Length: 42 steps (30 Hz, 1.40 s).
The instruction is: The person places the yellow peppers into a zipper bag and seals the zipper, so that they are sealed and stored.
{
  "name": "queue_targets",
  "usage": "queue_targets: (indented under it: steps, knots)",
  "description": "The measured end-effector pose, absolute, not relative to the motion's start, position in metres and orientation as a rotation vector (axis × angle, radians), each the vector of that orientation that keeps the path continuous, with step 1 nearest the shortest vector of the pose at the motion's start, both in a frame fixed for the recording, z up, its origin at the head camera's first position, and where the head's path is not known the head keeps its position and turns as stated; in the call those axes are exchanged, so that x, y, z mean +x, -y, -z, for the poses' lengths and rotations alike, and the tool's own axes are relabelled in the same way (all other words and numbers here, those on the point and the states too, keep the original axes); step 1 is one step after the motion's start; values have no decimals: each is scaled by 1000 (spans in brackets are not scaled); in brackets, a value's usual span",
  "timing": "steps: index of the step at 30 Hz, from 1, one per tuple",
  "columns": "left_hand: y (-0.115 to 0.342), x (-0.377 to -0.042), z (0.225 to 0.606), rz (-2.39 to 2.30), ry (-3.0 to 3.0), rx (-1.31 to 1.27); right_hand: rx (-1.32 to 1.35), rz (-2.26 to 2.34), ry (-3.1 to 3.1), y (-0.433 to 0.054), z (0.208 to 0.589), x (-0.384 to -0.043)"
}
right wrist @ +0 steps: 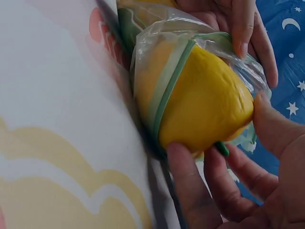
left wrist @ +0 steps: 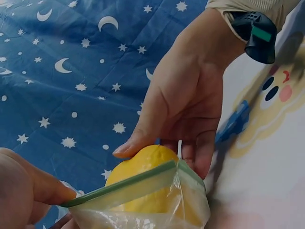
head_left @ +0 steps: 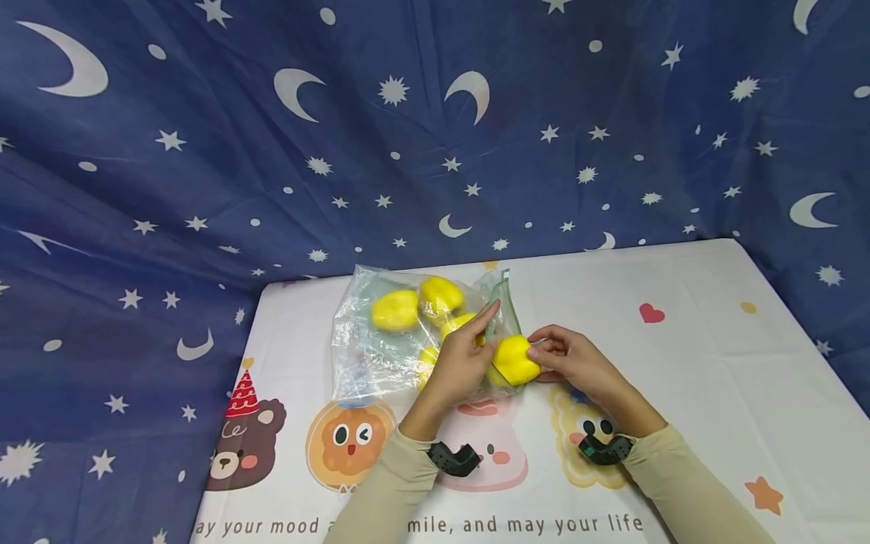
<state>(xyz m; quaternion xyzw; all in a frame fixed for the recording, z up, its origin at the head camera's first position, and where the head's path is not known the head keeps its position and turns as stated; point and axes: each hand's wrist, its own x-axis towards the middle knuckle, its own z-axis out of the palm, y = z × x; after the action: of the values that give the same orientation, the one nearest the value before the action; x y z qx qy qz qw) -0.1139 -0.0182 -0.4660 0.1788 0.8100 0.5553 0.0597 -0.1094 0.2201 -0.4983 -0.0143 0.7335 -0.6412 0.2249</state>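
A clear zip bag (head_left: 350, 344) with a green-edged mouth lies on the table, its mouth facing right. Inside it are several yellow bell peppers (head_left: 395, 311), partly covered by my left hand (head_left: 458, 366). That hand pinches the bag's rim (left wrist: 128, 183) between thumb and fingers. At the mouth, my right hand (head_left: 587, 366) holds another yellow bell pepper (head_left: 515, 360) with thumb and fingertips. Its green stem (right wrist: 221, 148) points toward the right palm. In the right wrist view, the far part of this pepper is within the bag, behind the clear plastic.
A white cloth (head_left: 707, 363) printed with cartoon figures and lettering covers the table. Behind it and to the left hangs a dark blue curtain (head_left: 408, 189) with moons and stars. Each wrist wears a black camera band (head_left: 454, 459).
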Motion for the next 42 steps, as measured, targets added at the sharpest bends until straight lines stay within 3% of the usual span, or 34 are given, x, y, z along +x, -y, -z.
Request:
queue_targets:
  steps: [26,42]
  knots:
    - [17,-110,464,-1757,-2465,528,-68,1681,-2234,-207,504,-103]
    - [20,-112,453,-1941,-2350,420,61,1872,-1652,-224,512,-111]
